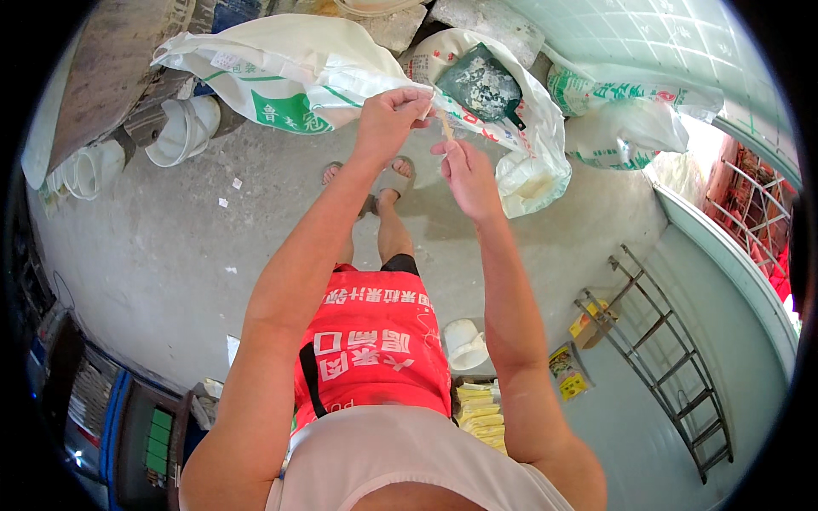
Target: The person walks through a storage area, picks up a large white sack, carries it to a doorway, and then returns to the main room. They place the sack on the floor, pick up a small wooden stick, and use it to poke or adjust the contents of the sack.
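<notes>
Fingertips of our left hand (388, 119) pinch the upper end of a thin pale strip (446, 128), held above the sacks (511, 119); our right hand (467, 175) pinches its lower end. We judge it mid-handling; next needs steady tension.

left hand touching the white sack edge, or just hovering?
Touching. Head view: the left hand pinches the white sack's edge, fingers closed on the fabric with no gap. The right hand holds a thin strip beside it.
</notes>
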`<state>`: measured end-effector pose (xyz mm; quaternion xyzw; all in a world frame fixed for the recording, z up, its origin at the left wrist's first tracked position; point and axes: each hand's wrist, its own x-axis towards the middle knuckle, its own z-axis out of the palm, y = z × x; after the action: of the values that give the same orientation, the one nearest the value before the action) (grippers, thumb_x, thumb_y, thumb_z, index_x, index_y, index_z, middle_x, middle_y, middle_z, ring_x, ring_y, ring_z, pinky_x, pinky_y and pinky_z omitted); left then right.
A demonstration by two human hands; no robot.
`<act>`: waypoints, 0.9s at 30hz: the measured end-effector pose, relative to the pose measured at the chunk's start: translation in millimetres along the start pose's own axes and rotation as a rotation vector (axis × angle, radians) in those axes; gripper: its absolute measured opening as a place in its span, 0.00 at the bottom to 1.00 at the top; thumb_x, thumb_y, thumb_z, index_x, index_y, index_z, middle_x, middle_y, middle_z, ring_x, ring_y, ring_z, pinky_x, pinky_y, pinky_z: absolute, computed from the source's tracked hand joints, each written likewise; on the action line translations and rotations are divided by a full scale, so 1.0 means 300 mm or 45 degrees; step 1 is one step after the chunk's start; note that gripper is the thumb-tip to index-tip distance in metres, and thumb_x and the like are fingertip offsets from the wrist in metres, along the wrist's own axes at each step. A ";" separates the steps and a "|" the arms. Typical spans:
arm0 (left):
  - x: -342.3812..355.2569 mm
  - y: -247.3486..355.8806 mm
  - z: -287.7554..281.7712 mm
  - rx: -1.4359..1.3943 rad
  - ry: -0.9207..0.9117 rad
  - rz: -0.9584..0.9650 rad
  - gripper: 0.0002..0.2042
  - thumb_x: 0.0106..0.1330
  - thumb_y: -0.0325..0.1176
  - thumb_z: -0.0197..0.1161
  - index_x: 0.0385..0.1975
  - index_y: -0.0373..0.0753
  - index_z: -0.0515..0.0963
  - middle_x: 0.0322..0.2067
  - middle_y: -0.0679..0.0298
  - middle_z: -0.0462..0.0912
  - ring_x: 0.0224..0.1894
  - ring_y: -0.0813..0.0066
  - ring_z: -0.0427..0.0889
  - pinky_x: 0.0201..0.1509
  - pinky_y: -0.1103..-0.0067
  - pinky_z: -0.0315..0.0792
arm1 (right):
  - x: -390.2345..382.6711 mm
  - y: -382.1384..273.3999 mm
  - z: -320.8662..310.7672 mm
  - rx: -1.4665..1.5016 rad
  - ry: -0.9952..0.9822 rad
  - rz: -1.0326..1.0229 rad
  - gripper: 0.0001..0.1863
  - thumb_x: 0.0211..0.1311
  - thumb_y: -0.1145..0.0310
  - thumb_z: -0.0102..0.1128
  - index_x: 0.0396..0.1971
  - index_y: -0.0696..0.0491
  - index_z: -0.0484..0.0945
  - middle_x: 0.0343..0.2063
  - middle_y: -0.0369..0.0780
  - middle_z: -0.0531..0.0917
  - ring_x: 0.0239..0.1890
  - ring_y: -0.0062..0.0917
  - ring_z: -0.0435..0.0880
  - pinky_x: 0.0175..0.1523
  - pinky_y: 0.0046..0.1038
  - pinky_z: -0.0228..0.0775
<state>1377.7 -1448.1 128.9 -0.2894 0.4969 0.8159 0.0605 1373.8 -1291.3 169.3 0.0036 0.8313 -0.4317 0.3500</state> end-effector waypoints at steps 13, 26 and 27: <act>0.011 -0.026 -0.002 0.023 -0.011 -0.009 0.08 0.60 0.28 0.55 0.35 0.32 0.76 0.30 0.65 0.78 0.30 0.81 0.76 0.37 0.82 0.74 | -0.001 -0.068 0.033 -0.028 0.101 -0.002 0.17 0.60 0.62 0.41 0.28 0.58 0.77 0.13 0.39 0.74 0.17 0.22 0.71 0.26 0.26 0.62; 0.017 -0.028 0.000 -0.004 -0.006 -0.013 0.08 0.60 0.28 0.55 0.34 0.31 0.76 0.31 0.65 0.77 0.30 0.80 0.76 0.36 0.83 0.75 | 0.021 -0.036 0.047 0.017 0.109 0.026 0.17 0.60 0.63 0.41 0.29 0.59 0.77 0.13 0.38 0.75 0.14 0.20 0.70 0.24 0.25 0.62; 0.018 -0.032 -0.001 0.000 -0.007 -0.009 0.08 0.60 0.28 0.55 0.35 0.32 0.76 0.31 0.65 0.78 0.30 0.81 0.76 0.36 0.83 0.75 | 0.023 -0.029 0.046 0.016 0.103 0.028 0.17 0.60 0.64 0.41 0.29 0.59 0.77 0.13 0.38 0.75 0.13 0.19 0.70 0.23 0.24 0.61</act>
<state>1377.1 -1444.4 118.4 -0.2889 0.4959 0.8163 0.0648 1373.8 -1308.9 166.2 0.0325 0.8421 -0.4324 0.3207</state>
